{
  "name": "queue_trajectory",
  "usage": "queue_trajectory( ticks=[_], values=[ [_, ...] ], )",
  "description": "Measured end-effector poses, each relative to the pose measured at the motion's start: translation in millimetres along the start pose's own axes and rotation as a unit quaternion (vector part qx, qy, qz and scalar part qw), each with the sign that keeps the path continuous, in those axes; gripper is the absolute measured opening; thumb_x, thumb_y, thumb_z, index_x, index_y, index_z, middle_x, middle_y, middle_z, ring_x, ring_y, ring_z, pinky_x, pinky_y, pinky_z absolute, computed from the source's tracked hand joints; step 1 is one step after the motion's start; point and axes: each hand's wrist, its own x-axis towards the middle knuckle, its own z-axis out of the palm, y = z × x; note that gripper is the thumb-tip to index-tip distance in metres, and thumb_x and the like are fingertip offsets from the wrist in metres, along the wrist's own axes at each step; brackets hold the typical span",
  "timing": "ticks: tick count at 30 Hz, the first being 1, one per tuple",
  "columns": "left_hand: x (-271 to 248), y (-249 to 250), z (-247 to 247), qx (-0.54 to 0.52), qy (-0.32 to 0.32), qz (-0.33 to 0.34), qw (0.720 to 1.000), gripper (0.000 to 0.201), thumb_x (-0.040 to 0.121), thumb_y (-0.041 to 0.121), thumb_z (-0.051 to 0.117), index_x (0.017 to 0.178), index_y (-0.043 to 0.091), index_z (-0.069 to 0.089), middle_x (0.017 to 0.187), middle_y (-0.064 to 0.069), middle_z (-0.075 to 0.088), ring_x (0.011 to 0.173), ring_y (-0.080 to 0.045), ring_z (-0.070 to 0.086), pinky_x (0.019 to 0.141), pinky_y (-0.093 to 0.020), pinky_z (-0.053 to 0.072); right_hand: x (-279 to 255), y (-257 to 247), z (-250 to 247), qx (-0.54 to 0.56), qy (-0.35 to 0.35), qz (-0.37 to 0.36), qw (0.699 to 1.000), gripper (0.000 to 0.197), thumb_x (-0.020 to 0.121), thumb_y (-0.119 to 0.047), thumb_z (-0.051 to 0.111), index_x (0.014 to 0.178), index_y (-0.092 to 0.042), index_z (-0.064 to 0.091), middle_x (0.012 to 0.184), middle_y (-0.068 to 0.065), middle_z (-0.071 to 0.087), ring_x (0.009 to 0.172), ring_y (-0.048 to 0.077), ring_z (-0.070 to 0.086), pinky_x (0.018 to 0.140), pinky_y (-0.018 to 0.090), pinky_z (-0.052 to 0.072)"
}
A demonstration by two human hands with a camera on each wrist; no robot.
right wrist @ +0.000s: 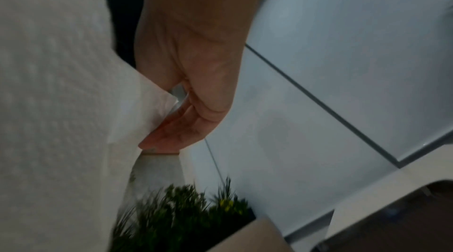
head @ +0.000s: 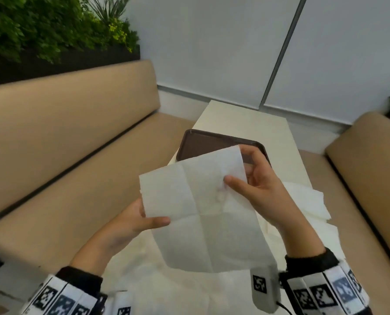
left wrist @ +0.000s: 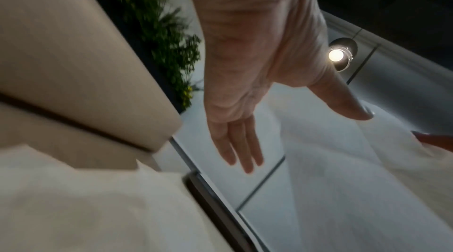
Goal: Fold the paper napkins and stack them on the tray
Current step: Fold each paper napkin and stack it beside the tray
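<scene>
Both hands hold one unfolded white paper napkin in the air above the table; its fold creases show. My left hand pinches its lower left corner, with the thumb on the front face. My right hand pinches the right edge near the top, thumb in front and fingers behind the sheet. Behind the napkin lies the dark brown tray, its near part hidden. What lies on the tray cannot be seen.
More white napkins lie loose on the narrow white table, to the right and near me. Beige benches stand on the left and right. A planter sits behind the left bench.
</scene>
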Motion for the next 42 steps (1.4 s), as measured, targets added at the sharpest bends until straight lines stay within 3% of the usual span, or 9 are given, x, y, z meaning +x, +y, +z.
queue_trajectory(
  ticks=[3, 9, 20, 24, 29, 33, 36, 39, 42],
  values=[
    [8.9, 10.2, 25.8, -0.030, -0.010, -0.007, 0.999, 0.094, 0.028, 0.044, 0.095, 0.113, 0.018, 0.064, 0.109, -0.002, 0.072, 0.099, -0.018, 0.069, 0.069, -0.024, 0.057, -10.3, -1.5, -20.0, 0.023, 0.079, 0.003, 0.997, 0.031, 0.087, -0.012, 0.063, 0.118, -0.016, 0.056, 0.104, 0.003, 0.072, 0.093, 0.024, 0.070, 0.075, 0.034, 0.057],
    [23.0, 24.2, 54.1, -0.063, -0.073, 0.001, 0.995, 0.066, 0.046, 0.044, 0.091, 0.102, 0.013, 0.074, 0.108, -0.014, 0.071, 0.097, -0.027, 0.070, 0.073, -0.030, 0.057, -58.5, 18.1, -48.7, -0.047, 0.067, 0.097, 0.992, 0.051, 0.068, -0.019, 0.085, 0.113, -0.021, 0.064, 0.107, -0.004, 0.072, 0.100, 0.014, 0.069, 0.081, 0.030, 0.056],
    [27.7, 31.1, 67.4, -0.093, -0.016, 0.048, 0.994, 0.074, 0.048, 0.049, 0.088, 0.104, 0.004, 0.070, 0.100, -0.014, 0.073, 0.086, -0.024, 0.071, 0.065, -0.028, 0.057, -86.7, 30.2, -59.5, -0.014, 0.091, 0.080, 0.993, 0.025, 0.089, 0.000, 0.058, 0.109, -0.011, 0.067, 0.098, 0.003, 0.075, 0.091, 0.019, 0.072, 0.074, 0.023, 0.056],
    [29.1, 35.0, 70.0, -0.126, -0.008, 0.089, 0.988, 0.034, 0.062, 0.031, 0.075, 0.093, 0.016, 0.075, 0.092, -0.007, 0.075, 0.080, -0.018, 0.072, 0.062, -0.025, 0.057, -86.8, 29.3, -62.7, -0.005, 0.110, 0.024, 0.994, 0.027, 0.091, -0.010, 0.051, 0.114, -0.014, 0.064, 0.087, 0.002, 0.075, 0.085, 0.018, 0.071, 0.076, 0.030, 0.058],
    [28.6, 38.9, 70.0, -0.107, 0.012, 0.086, 0.991, 0.012, 0.075, 0.020, 0.065, 0.068, 0.021, 0.074, 0.077, 0.002, 0.072, 0.069, -0.018, 0.068, 0.052, -0.022, 0.051, -88.2, 31.0, -64.4, -0.005, 0.144, -0.013, 0.990, 0.049, 0.095, 0.007, 0.046, 0.084, -0.031, 0.075, 0.074, -0.011, 0.069, 0.070, 0.005, 0.064, 0.063, 0.015, 0.049],
    [26.7, 39.7, 65.8, -0.096, 0.006, 0.064, 0.993, 0.026, 0.080, 0.030, 0.050, 0.064, 0.017, 0.065, 0.075, -0.006, 0.057, 0.066, -0.023, 0.053, 0.053, -0.027, 0.040, -90.1, 39.4, -66.7, 0.011, 0.136, 0.021, 0.990, 0.055, 0.096, 0.012, 0.032, 0.070, -0.020, 0.069, 0.073, -0.005, 0.064, 0.057, 0.005, 0.051, 0.053, 0.012, 0.039],
    [27.3, 42.9, 64.7, -0.036, -0.004, 0.083, 0.996, 0.035, 0.067, 0.049, 0.073, 0.070, 0.015, 0.063, 0.072, -0.007, 0.059, 0.062, -0.021, 0.057, 0.053, -0.026, 0.048, -90.5, 46.7, -69.1, 0.033, 0.106, 0.041, 0.993, 0.046, 0.096, 0.000, 0.031, 0.072, -0.016, 0.066, 0.099, -0.006, 0.069, 0.089, 0.009, 0.064, 0.075, 0.017, 0.047],
    [27.9, 51.7, 69.4, 0.110, -0.047, 0.138, 0.983, 0.013, 0.073, 0.017, 0.078, 0.073, 0.016, 0.065, 0.075, -0.004, 0.065, 0.067, -0.017, 0.062, 0.059, -0.023, 0.051, -87.0, 45.8, -68.2, -0.042, 0.047, 0.020, 0.998, 0.027, 0.081, -0.029, 0.043, 0.080, -0.027, 0.070, 0.131, -0.013, 0.055, 0.128, 0.007, 0.046, 0.102, 0.028, 0.037],
    [30.6, 61.8, 84.2, 0.252, -0.112, 0.201, 0.940, 0.012, 0.079, 0.012, 0.067, 0.076, 0.022, 0.073, 0.083, 0.006, 0.072, 0.080, -0.010, 0.067, 0.074, -0.020, 0.051, -73.5, 32.5, -52.5, -0.122, -0.052, 0.000, 0.991, 0.029, 0.083, -0.039, 0.048, 0.090, -0.028, 0.074, 0.131, -0.016, 0.054, 0.129, 0.003, 0.044, 0.103, 0.019, 0.035]
  ],
)
